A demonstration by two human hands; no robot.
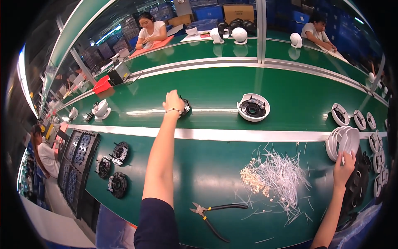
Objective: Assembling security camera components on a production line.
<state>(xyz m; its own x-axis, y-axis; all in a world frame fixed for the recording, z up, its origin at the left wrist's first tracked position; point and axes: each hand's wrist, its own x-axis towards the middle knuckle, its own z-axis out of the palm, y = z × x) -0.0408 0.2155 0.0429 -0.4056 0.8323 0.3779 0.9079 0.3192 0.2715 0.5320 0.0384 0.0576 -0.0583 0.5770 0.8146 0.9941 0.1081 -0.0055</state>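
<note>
My left hand [173, 101] reaches far out over the green belt, closed on a black round plastic part [186, 108] that shows at its right side. Part of its grip is hidden behind the hand. At the right, my right hand [346, 165] pinches the near edge of a white round plastic shell [350, 141], which leans against several nested white shells [333, 143]. Farther along the belt, a white shell [241, 111] sits with a black round part [253, 108] inside it.
Diagonal cutters [201, 210] lie open on the green table beside a heap of clear cut strips [282, 174] and small cream connectors [252, 179]. Several black round parts [118, 184] lie left, near a black tray [78, 162]. A metal rail [232, 135] separates table and belt. Two people sit opposite.
</note>
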